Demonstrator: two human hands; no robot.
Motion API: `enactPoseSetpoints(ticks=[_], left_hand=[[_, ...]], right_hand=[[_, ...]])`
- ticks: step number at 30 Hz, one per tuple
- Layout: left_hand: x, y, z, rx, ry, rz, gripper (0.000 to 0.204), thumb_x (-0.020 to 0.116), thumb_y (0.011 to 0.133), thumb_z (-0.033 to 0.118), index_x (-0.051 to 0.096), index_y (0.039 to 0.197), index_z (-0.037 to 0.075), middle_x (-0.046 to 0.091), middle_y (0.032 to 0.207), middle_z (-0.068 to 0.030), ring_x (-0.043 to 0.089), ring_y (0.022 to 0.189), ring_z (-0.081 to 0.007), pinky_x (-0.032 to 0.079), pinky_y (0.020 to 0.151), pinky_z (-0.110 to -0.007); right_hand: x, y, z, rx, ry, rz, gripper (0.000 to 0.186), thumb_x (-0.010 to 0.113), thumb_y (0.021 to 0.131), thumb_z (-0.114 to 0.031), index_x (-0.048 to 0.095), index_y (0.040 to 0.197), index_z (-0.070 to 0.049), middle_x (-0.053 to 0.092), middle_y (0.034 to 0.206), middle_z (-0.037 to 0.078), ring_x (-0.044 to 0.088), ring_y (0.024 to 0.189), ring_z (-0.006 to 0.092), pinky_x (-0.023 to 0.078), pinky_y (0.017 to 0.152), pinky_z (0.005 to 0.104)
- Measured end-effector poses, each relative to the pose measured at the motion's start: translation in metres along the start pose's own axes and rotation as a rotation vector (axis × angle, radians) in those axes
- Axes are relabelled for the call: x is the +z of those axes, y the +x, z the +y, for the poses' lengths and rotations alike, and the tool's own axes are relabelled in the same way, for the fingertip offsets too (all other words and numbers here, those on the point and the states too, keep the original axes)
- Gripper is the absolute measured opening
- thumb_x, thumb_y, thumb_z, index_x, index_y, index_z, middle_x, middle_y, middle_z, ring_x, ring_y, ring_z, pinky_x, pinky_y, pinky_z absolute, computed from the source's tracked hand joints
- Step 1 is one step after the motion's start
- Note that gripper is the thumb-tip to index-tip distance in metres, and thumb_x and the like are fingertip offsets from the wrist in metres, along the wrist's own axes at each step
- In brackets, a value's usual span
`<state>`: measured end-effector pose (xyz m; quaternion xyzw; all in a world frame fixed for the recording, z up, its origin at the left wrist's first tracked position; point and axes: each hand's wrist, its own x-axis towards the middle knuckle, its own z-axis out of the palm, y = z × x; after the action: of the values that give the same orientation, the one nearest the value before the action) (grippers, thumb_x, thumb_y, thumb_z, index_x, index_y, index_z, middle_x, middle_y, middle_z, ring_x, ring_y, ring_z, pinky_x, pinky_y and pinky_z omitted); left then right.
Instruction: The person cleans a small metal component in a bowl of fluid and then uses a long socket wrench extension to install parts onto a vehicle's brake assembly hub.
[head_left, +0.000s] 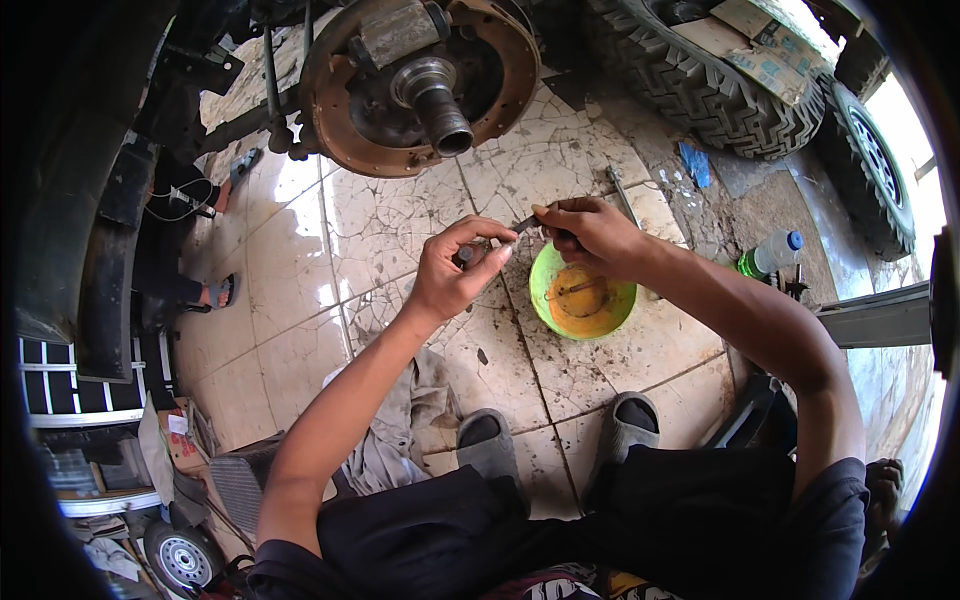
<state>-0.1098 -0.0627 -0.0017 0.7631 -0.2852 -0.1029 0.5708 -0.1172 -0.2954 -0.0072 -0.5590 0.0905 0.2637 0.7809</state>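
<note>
My left hand [457, 268] is closed around a small dark metal cylinder [463, 256], its thumb and index finger at one end of a short dark strip [525, 226]. My right hand [580, 232] pinches the other end of that strip, whose exact kind I cannot make out. Below both hands, a green bowl [548, 315] holds orange-yellow grease or liquid with a thin tool lying in it. A rusty hub assembly [330, 70] with a protruding spindle hangs above and in front of my hands.
A large tyre [700, 120], a wheel [870, 190], a bottle [770, 250] and a metal bar [620, 195] are on the right. A grey cloth [395, 420] lies near my slippers. Another person's sandalled foot [218, 293] shows at left on the cracked tiles [260, 340].
</note>
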Motion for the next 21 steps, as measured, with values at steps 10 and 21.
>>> enactPoseSetpoints(ticks=[10,21], left_hand=[[0.012,0.011,0.006,-0.287,-0.269,0.262,0.021,0.072,0.087,0.014,0.068,0.104,0.002,0.066,0.087,0.0005,0.055,0.074,-0.0032,0.043,0.066,-0.019],[0.007,0.052,-0.034,-0.409,-0.368,0.569,0.022,0.076,0.084,0.019,0.068,0.099,0.005,0.070,0.090,-0.0015,0.038,0.053,0.0004,0.026,0.045,-0.017]], right_hand=[[-0.006,0.005,-0.001,-0.251,-0.012,0.040,0.026,0.065,0.095,-0.030,0.067,0.095,-0.004,0.050,0.069,-0.007,0.038,0.059,0.0027,0.030,0.053,0.0210],[-0.042,0.040,0.013,-0.097,-0.137,0.360,0.031,0.054,0.099,-0.021,0.058,0.117,0.004,0.066,0.099,0.014,0.062,0.086,0.0181,0.050,0.070,0.0284]])
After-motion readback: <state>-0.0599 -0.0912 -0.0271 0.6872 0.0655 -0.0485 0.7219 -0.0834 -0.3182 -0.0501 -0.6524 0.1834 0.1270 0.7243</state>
